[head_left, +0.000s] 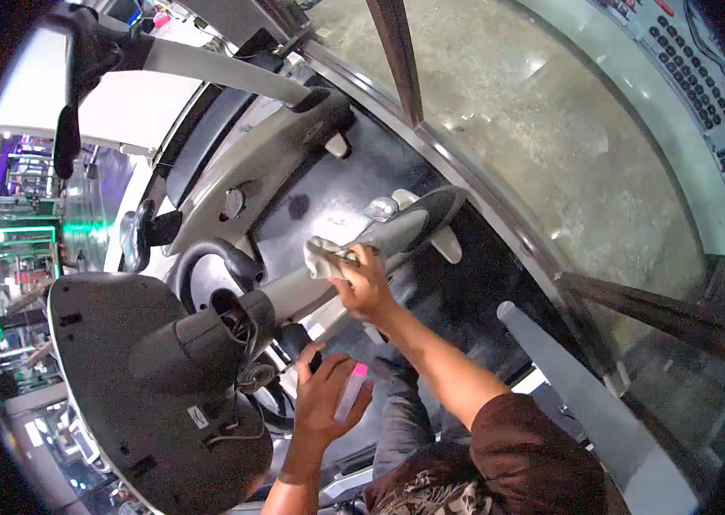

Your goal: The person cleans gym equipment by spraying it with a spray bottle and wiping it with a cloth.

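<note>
A crumpled whitish cloth (321,257) is gripped in my right hand (368,290), pressed against the grey frame post (294,292) of an exercise bike. Lower down, my left hand (321,402) holds a small translucent bottle (350,396) with a pink top against the palm. Its fingers reach toward the bike's post. The back of the bike's dark console (148,369) is left of that hand, with loose coiled cable (255,376) hanging near the fingers.
Another exercise bike (259,172) stands beyond this one on the black floor. A metal-framed glass wall (483,180) runs along the right. A grey bar (586,403) slants beside my right arm. Green-lit gym equipment (24,257) appears at far left.
</note>
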A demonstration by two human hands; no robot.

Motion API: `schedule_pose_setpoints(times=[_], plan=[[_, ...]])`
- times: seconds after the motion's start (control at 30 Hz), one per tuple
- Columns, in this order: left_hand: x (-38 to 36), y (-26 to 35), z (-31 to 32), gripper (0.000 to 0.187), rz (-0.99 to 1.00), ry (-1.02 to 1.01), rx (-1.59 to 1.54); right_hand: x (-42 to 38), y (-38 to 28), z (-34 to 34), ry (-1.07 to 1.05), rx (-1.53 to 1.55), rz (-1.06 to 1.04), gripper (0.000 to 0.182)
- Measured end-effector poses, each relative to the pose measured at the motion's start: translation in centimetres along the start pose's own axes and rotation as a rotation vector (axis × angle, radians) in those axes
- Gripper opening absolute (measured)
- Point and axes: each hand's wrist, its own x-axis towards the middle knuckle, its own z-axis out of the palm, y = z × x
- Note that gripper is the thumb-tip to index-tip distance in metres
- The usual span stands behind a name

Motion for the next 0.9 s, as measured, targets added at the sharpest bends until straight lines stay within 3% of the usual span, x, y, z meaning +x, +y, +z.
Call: schedule_pose_setpoints(times=[0.17, 0.27, 0.37, 0.43, 0.53, 0.63, 0.73, 0.8, 0.9], plan=[[0.3, 0.2, 0.2, 0.031, -0.053, -0.018, 0.028, -0.8, 7.5, 0.8, 0.036, -0.161, 0.078, 0.036], [0.3, 0.2, 0.3, 0.031, -0.063, -0.025, 0.052, -2.0, 13.7, 2.4, 0.181, -0.143, 0.288, 0.038], [0.4, 0.2, 0.4, 0.031, -0.061, -0.026, 0.066, -0.6, 20.0, 0.9, 0.066, -0.082, 0.634, 0.046], [0.4, 0.0, 0.4, 0.033, -0.076, -0.046, 0.071, 0.9, 21.8, 0.6, 0.074, -0.079, 0.81, 0.046], [0.5, 0.1, 0.5, 0.032, -0.1, -0.064, 0.104, 1.9, 19.9, 1.3, 0.176, -0.038, 0.854, 0.042], [0.8, 0.2, 0.4, 0.032, -0.12, -0.085, 0.116, 1.4, 13.2, 1.2, 0.167, -0.06, 0.694, 0.035], [0.9, 0.1, 0.4, 0.035, -0.095, -0.058, 0.108, 0.4, 4.5, 0.1, 0.243, 0.196, 0.471, 0.026], [0.4, -0.6, 0.8, 0.036, -0.076, -0.074, 0.12, -0.5, 3.6, 0.1, 0.17, 0.284, 0.384, 0.027], [0.4, -0.5, 0.7, 0.037, -0.088, -0.1, 0.125, -2.1, 9.3, 1.5, 0.191, -0.067, 0.162, 0.034]])
